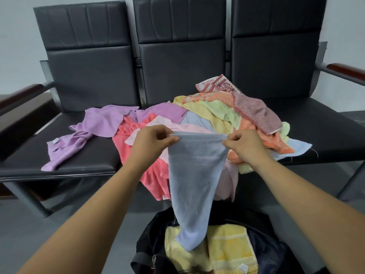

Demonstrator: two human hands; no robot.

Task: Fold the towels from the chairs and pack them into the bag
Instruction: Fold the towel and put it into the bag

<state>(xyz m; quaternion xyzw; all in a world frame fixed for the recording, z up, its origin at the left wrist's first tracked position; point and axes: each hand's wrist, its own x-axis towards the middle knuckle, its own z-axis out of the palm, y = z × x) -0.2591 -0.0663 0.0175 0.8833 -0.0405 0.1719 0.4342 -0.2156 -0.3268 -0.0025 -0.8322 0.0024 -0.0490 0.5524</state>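
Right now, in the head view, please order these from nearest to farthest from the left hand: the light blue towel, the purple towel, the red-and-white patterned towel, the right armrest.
1. light blue towel: pinched by the left hand
2. purple towel: left seat
3. red-and-white patterned towel: back of pile
4. right armrest: far right

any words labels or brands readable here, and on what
None can be read.
Small tag on the purple towel: too small, blurred.
Corner tag on the yellow towel in the bag: blurred.
Red-and-white patterned towel: no legible letters.
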